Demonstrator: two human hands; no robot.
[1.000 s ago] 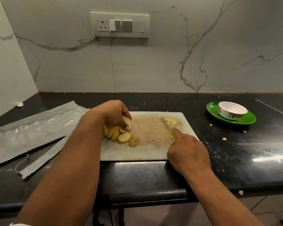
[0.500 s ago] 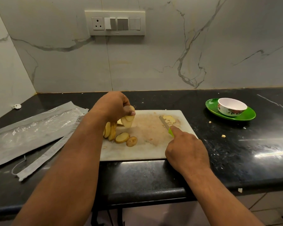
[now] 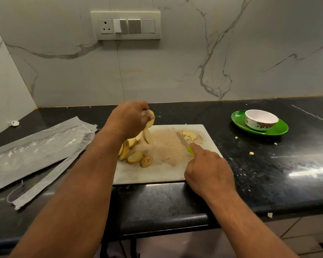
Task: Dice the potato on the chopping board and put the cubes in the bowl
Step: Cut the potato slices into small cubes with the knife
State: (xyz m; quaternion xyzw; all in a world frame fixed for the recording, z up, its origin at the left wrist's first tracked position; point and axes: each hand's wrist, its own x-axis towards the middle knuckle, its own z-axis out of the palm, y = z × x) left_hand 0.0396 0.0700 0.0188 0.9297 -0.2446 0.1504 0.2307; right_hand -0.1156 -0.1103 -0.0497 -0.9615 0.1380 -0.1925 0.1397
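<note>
Closest to the camera, the right hand [image 3: 208, 171] sits at the near right corner of the white rectangular chopping board [image 3: 157, 175], grip clamped round the green-handled small knife [image 3: 185, 144], index finger laid along the handle. The blade points away and to the left, tip low over the board. Compared with a second ago this hand and knife have basically not budged.

The board lies near the front edge of the black speckled stone desk [image 3: 268, 183]. On its left half are the round skin-on potato slices [image 3: 133, 155]: a few leaning in a stack, two lying flat just in front. A small pile of pale potato scraps [image 3: 189, 135] sits at the far side, just right of the blade.

The big change is the left hand [image 3: 129, 120]. A second ago it was down on the slice stack; half a second ago it had started up with a couple of slices; now it's well above the board's far left part, grip pinched on two or three lifted slices [image 3: 149, 127] that hang tilted below the fingertips, clear of the board.

Left of the board lies a crinkled grey and clear plastic bag [image 3: 35, 151]. Further back on the right, well apart from the board, the white floral-patterned bowl [image 3: 260, 120] stands on a green round plate [image 3: 280, 130], with a few stray potato bits [image 3: 251, 153] on the desk between. On the marble wall behind is a white switch panel [image 3: 125, 25].
</note>
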